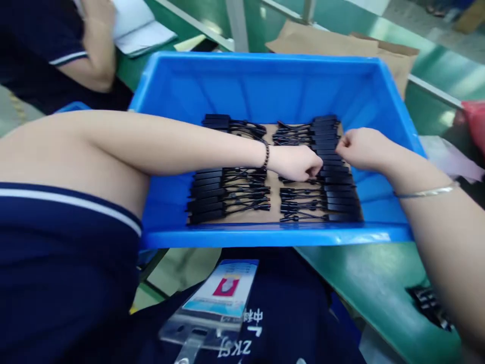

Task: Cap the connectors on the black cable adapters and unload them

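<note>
Inside a blue bin point(265, 237), black rectangular modules with short cables lie in two columns on brown cardboard point(273, 202). My left hand point(297, 163) reaches across the left column point(206, 197) and has its fingers curled at the cable side of the right column point(341, 194). What its fingertips hold, if anything, is hidden. On the outer side of that same column, my right hand point(358, 147) is closed, its fingertips at the module ends. Anything between those fingers is too small to make out.
At the upper left, another person's arm point(99, 45) rests beside white papers point(138, 28). Brown paper point(329, 40) lies behind the bin on the green table point(379, 273). Black parts point(430, 303) sit at the lower right, and a red item point(475, 124) at the right edge.
</note>
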`<state>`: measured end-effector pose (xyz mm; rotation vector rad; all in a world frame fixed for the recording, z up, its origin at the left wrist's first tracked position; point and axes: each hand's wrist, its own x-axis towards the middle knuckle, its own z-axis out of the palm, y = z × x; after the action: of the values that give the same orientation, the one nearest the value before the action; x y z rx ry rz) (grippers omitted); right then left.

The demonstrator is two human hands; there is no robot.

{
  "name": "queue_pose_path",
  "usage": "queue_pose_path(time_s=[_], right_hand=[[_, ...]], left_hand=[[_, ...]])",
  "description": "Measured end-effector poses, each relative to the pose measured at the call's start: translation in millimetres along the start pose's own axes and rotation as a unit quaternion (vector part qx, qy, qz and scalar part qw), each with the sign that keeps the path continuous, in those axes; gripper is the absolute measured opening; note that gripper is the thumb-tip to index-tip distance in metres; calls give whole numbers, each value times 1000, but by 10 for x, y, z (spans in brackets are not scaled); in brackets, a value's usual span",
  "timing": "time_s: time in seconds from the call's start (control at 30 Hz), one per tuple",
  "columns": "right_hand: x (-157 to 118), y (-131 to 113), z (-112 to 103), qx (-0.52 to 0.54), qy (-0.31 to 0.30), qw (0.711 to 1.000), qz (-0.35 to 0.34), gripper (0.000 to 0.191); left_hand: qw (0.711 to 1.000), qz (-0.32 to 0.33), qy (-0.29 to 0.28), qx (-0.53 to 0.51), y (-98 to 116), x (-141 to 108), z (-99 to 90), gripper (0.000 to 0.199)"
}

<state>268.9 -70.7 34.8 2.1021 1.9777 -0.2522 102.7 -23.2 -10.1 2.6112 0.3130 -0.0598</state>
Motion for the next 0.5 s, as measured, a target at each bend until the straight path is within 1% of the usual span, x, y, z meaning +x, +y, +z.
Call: queue_pose_path(time_s=[0.03, 0.1, 0.17, 0.2, 0.3, 0.37, 0.43, 0.47, 0.5], right_hand=[[26, 1, -8, -11, -8, 1000, 14, 17], [38, -22, -29, -17, -12, 1000, 19, 17], [13, -51, -46, -17, -11, 1000, 24, 15], [-1, -61, -50, -18, -11, 999, 27, 13], [-14, -63, -36, -16, -25, 999, 34, 8], [1, -48, -11, -14, -24, 999, 33, 8], [17, -33, 14, -15, -12, 999, 28, 10], [21, -28, 23, -14, -5, 1000, 23, 11], [20, -26, 28, -13, 0, 1000, 19, 12]], left_hand=[[999, 24, -20, 38, -42, -8, -10, 22], [990, 60, -56, 115, -90, -40, 1, 19], [977, 81, -88, 177, -93, -68, 33, 17], [972, 85, -104, 190, -83, -76, 48, 17], [968, 79, -159, 176, -46, -86, 80, 19], [968, 74, -181, 159, -28, -94, 97, 19], [968, 79, -188, 148, -17, -111, 120, 18], [972, 73, -177, 136, -12, -122, 132, 17], [981, 51, -146, 120, -5, -134, 143, 15]])
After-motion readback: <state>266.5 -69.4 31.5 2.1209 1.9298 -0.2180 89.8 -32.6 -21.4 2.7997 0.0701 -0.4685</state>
